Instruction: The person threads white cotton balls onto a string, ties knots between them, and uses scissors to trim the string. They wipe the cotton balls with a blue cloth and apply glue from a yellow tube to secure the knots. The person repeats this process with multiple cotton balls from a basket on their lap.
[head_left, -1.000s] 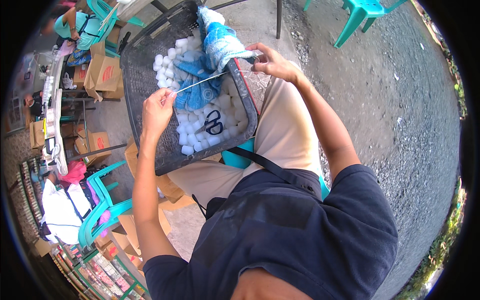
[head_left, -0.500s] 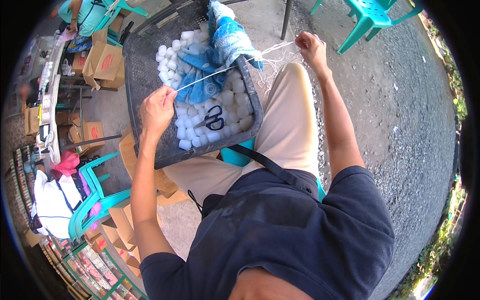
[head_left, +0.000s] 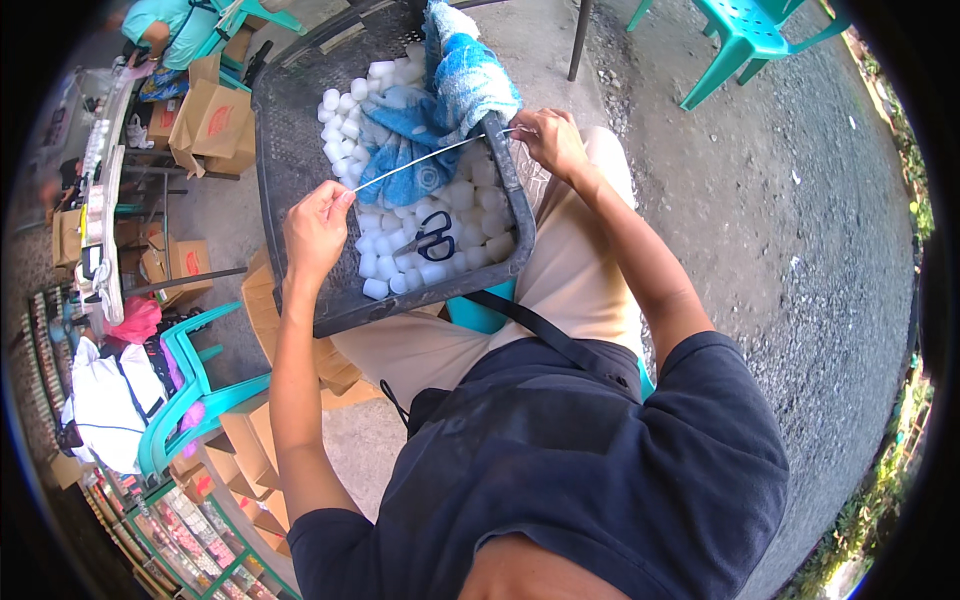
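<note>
A thin white string [head_left: 420,161] runs taut across the black crate [head_left: 420,306] on my lap. My left hand [head_left: 317,226] pinches one end over the crate's near left part. At the crate's right rim, my right hand [head_left: 549,142] is closed on the string's other end, beside the blue and white towel [head_left: 467,82] draped there. Below the string lie many white cylindrical pieces [head_left: 384,244], with part of the towel spread over some of them. Dark-handled scissors [head_left: 433,240] rest on the pieces, their blades partly visible.
Teal plastic chairs stand at the far right [head_left: 738,45] and at the left [head_left: 180,400]. Open cardboard boxes [head_left: 212,120] and a long narrow table [head_left: 100,210] are on the left. Another person [head_left: 165,35] sits at the upper left. Gravel ground [head_left: 800,260] spreads to the right.
My right hand has come in from the far right to the crate's rim, and the loose strands it pulled out are no longer spread there. My left hand has barely moved.
</note>
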